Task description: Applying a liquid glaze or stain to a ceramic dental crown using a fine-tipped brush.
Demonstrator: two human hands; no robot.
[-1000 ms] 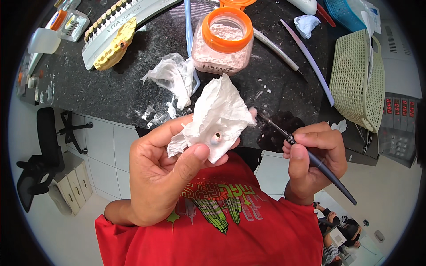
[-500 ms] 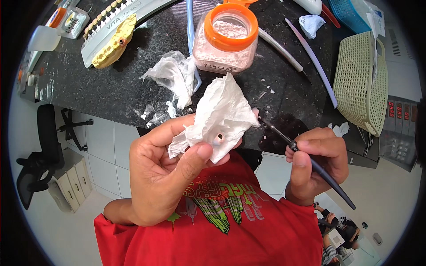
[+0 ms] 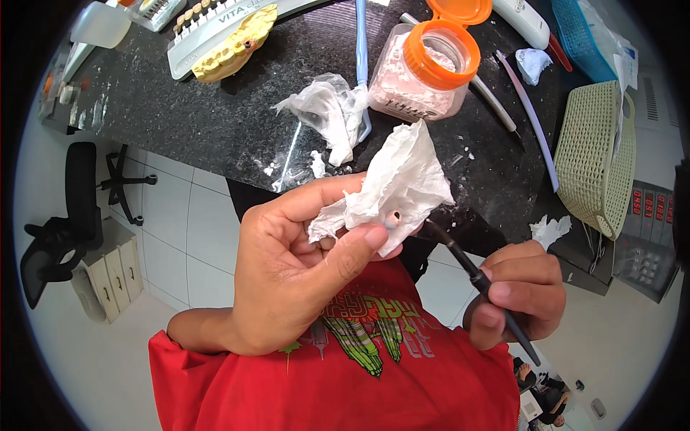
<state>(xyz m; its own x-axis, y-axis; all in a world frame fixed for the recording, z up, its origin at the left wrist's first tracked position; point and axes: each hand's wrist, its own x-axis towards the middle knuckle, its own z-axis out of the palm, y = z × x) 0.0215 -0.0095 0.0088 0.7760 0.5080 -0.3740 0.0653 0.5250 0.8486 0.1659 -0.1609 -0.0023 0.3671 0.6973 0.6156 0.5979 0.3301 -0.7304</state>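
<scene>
Nearest is the red shirt, and over it the left hand, its grip closed on a soft, creased white tissue that peaks like a little tent; low in the folds sits a small, rounded, tooth-like crown, pale and hollow, its dark opening facing up. And here's the change — the slim brush has swung in low, its dark tip going from beside the tissue's right-hand corner to its lower right edge, clearly closer to the crown. That seems to put the tip in easy reach of the piece, though whether it touches the tissue I can't tell. The right hand has its grip curled round the smooth, tapering handle. Beyond, on the glossy, speckled black bench, crumpled translucent film lies near a clear, squarish jar of pale pink powder, orange lid flipped open. Off to the right, a pale green lattice basket; farther left, a curved, bumpy yellow dental model in front of a smooth grey shade guide.
</scene>
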